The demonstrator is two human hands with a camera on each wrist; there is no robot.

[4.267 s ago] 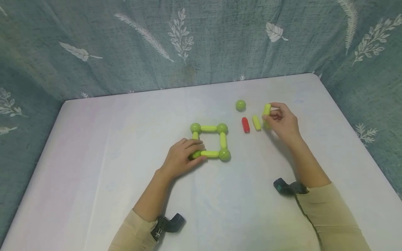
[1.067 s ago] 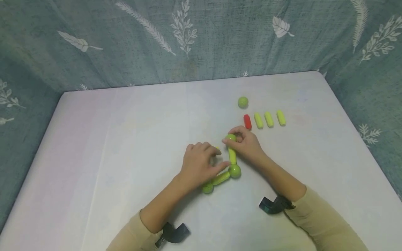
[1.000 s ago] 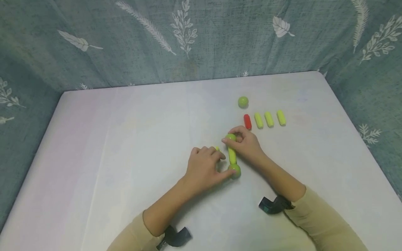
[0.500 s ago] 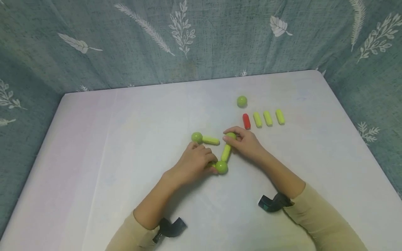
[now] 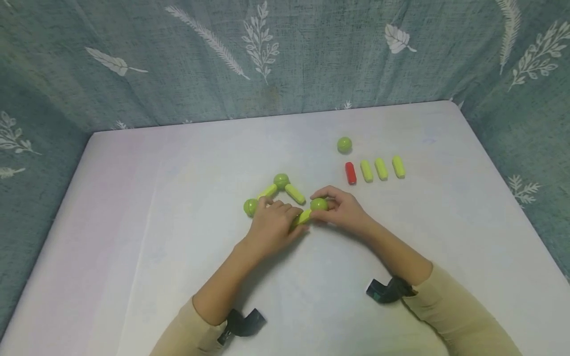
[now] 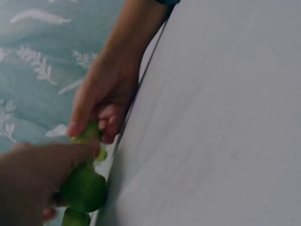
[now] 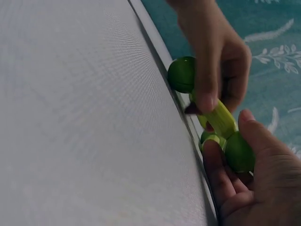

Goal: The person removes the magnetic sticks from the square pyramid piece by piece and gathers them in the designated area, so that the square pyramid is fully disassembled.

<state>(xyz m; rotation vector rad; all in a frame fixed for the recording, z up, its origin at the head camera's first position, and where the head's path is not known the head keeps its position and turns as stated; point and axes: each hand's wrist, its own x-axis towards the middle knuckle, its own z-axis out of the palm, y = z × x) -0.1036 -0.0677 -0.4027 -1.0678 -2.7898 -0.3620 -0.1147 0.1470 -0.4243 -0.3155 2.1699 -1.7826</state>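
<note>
In the head view, my right hand (image 5: 345,210) pinches a green ball (image 5: 318,204) between thumb and fingers. A yellow-green rod (image 5: 303,217) runs from that ball to my left hand (image 5: 271,227), whose thumb and fingers grip the rod; the right wrist view shows the thumb pressed on this rod (image 7: 220,117). Beyond my left hand, another ball (image 5: 251,207) joins a rod (image 5: 267,192), which meets a ball (image 5: 281,181) at the far corner. From there a further rod (image 5: 295,194) slants toward my right hand, its near end free. My left fingers partly cover the chain.
Behind the right hand lie a red rod (image 5: 351,173) and three yellow-green rods, a first (image 5: 367,171), a second (image 5: 381,169) and a third (image 5: 398,167). A loose green ball (image 5: 345,145) sits farther back. The white table (image 5: 200,163) ends at a patterned curtain (image 5: 303,64).
My right hand has left the loose rods and taken hold of a ball of the square, which is now parted at one corner. Lately the chain has turned, its far corner shifting back.
</note>
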